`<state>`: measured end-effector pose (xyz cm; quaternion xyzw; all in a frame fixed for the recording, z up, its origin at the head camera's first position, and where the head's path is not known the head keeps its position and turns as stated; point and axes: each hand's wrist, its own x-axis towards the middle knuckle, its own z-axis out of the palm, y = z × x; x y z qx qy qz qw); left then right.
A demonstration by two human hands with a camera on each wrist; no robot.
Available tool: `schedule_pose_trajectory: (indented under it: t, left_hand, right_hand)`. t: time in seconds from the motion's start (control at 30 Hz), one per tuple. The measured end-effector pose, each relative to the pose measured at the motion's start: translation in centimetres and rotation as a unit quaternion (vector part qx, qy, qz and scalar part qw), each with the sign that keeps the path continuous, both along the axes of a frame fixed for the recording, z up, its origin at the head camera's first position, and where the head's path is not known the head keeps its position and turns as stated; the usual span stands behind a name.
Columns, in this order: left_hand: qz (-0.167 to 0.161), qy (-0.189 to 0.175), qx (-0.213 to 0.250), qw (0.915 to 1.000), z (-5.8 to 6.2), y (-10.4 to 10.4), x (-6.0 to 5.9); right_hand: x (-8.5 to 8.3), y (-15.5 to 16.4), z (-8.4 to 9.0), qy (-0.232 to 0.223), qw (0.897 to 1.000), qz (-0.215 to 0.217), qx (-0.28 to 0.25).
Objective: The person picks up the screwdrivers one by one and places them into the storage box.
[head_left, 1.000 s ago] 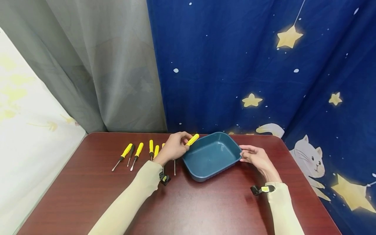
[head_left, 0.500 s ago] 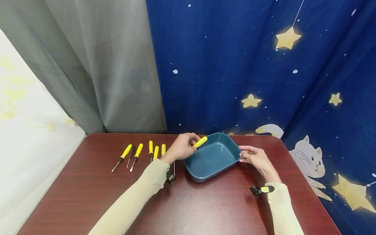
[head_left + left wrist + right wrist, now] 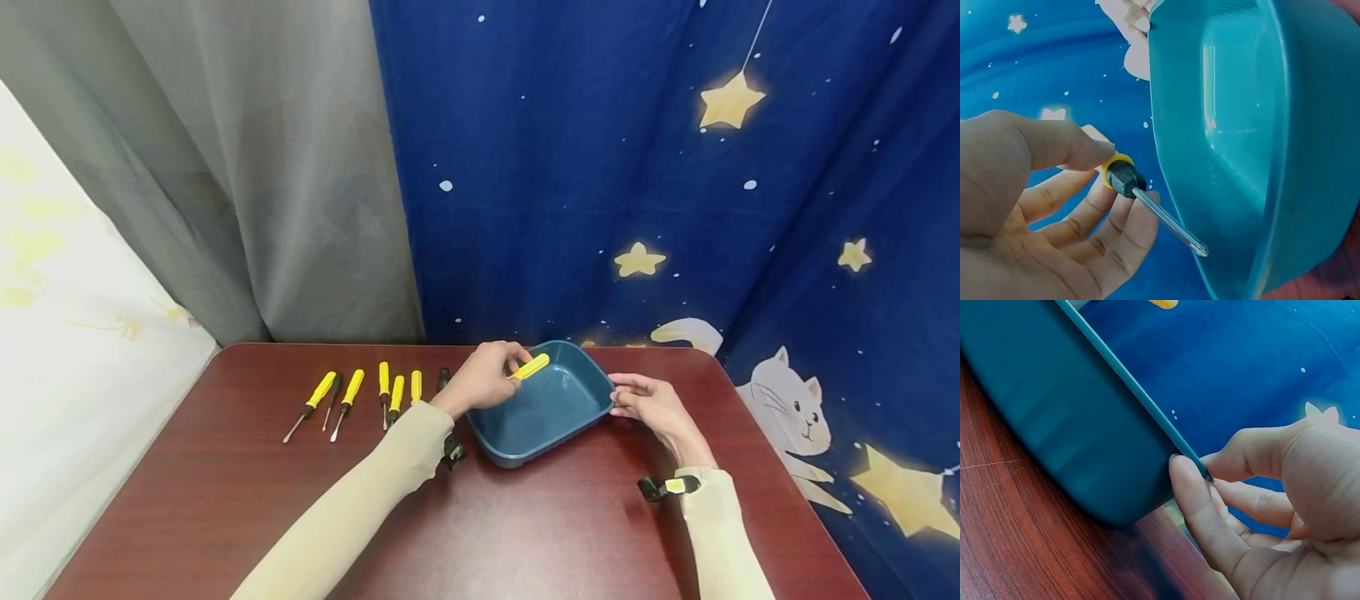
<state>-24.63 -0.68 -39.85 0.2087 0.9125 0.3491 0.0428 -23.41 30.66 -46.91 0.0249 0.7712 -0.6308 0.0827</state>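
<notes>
My left hand [image 3: 480, 383] pinches a screwdriver [image 3: 534, 365] by its yellow handle, above the left side of a dark blue plastic basin [image 3: 517, 459]. In the left wrist view the thumb and fingers hold the handle near its black collar [image 3: 1125, 179], and the bare metal shaft [image 3: 1172, 222] points toward the basin's rim. My right hand [image 3: 651, 407] grips the basin's right end. From the right wrist, the thumb [image 3: 1194, 494] lies against the outer wall and the other fingers meet the rim. The basin's visible inside holds nothing.
Several screwdrivers lie on the red-brown table left of the basin, most yellow-handled [image 3: 352, 387], one slim and black [image 3: 334, 388]. A black handle [image 3: 444, 377] stands out behind my left wrist, partly hidden. Grey and blue curtains [image 3: 540, 208] hang behind the table's far edge.
My left hand has moved right with the screwdriver, from the basin's left edge to over its inside. The black handle has come into sight behind the wrist. My right hand stays in place.
</notes>
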Motion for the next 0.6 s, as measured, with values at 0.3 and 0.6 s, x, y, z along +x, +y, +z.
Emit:
schedule_pose_trajectory:
  t: [0.3, 0.6]
  left_hand:
    - [-0.004, 0.003, -0.013, 0.9999, -0.5, 1.0, -0.4]
    - [-0.017, 0.010, -0.020, 0.9996, -1.3, 2.0, -1.0]
  right_hand:
    - [0.1, -0.2, 0.2, 0.007, 1.000, 0.000, 0.005]
    - [0.2, -0.6, 0.5, 0.005, 1.000, -0.003, 0.019]
